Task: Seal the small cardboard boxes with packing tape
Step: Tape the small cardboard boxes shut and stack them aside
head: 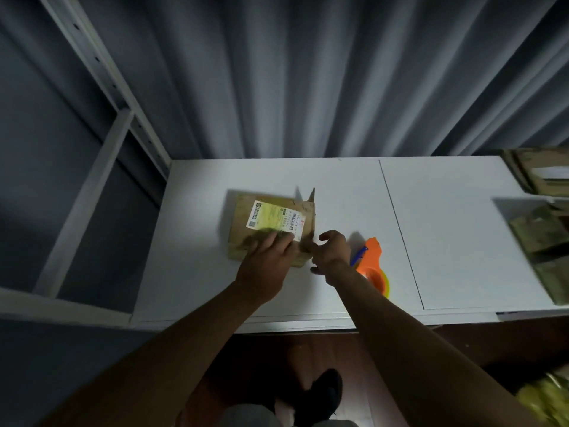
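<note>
Shelf frame [92, 167] far left, bare as far as I see. My left hand [266, 266] lies flat on the cardboard box [271, 223] mid-table, fingers spread, pressing its near flap down, gripping nothing. Box carries a label [275, 218]; one flap [311, 208] at its right edge stands up, contents hidden. My right hand [331, 251] is at that right edge, fingers loosely curled and parted, holding nothing. Step looks like flap-closing, not taping. Next I'd fold that flap flat, then reach for the tape dispenser [371, 265] just right of my wrist. Far right, a bin [505, 208] and stacked boxes [542, 171], blurred; contents unclear.
</note>
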